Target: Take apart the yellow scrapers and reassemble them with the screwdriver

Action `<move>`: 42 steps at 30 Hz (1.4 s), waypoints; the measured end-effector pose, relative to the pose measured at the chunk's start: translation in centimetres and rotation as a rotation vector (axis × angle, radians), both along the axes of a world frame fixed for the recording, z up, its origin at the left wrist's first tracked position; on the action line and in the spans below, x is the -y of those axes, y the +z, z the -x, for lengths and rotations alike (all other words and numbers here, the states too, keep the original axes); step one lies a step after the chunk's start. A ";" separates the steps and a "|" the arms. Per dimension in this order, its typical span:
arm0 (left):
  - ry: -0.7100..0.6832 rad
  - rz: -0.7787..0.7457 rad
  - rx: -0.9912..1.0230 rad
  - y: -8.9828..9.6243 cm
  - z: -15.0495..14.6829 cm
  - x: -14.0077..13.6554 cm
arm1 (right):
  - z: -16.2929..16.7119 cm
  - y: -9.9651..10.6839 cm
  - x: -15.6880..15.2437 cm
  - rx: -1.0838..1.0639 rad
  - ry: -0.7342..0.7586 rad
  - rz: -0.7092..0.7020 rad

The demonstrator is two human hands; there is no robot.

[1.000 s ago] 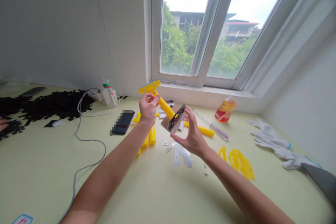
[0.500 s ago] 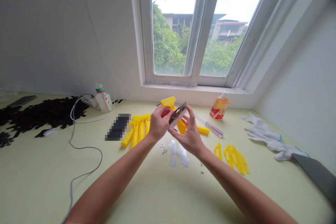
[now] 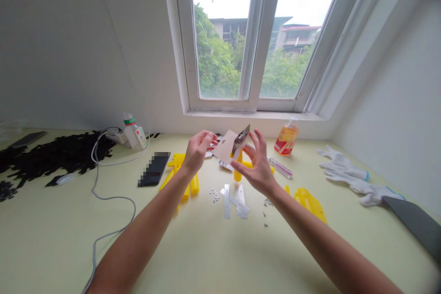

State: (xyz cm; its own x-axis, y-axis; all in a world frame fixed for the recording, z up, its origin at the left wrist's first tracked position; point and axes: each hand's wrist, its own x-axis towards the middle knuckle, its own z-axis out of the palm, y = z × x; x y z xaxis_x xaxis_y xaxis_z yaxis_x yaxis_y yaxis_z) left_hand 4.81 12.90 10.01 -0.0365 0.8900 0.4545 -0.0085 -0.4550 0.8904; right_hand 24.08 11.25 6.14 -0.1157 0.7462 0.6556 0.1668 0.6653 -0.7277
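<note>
My right hand (image 3: 257,168) holds a small brown card (image 3: 228,146) with a dark printed flap, raised above the table in front of the window. My left hand (image 3: 197,148) is beside it with curled, parted fingers; its fingertips are at the card's left edge and nothing is gripped in it. A yellow scraper handle (image 3: 237,172) shows just below the card, partly hidden by it. Under my hands lie white flat strips (image 3: 230,200), small nuts (image 3: 215,194) and tiny screws (image 3: 265,214).
Several yellow handles (image 3: 182,167) and a black phone (image 3: 155,169) lie left of centre. A screwdriver (image 3: 280,167), an orange bottle (image 3: 287,140), yellow plastic parts (image 3: 310,200) and white gloves (image 3: 347,174) are to the right. Black pieces (image 3: 51,151), a grey cable (image 3: 103,193) and a small bottle (image 3: 132,131) are at the left.
My left hand has let go of the yellow scraper, which has dropped from the air to below the card. Both hands moved closer to the window and the card now opens toward me.
</note>
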 end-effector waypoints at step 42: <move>0.134 0.390 0.025 -3.9 1.6 -4.9 | -7.5 -3.5 -6.7 1.122 -0.170 0.445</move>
State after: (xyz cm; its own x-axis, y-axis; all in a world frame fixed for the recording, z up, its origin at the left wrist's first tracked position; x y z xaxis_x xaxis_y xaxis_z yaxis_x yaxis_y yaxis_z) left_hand 3.21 17.75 6.08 -0.1702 0.9820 0.0816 0.0043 -0.0821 0.9966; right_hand 31.56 17.91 2.69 -0.3326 0.9411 -0.0619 0.9101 0.3030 -0.2826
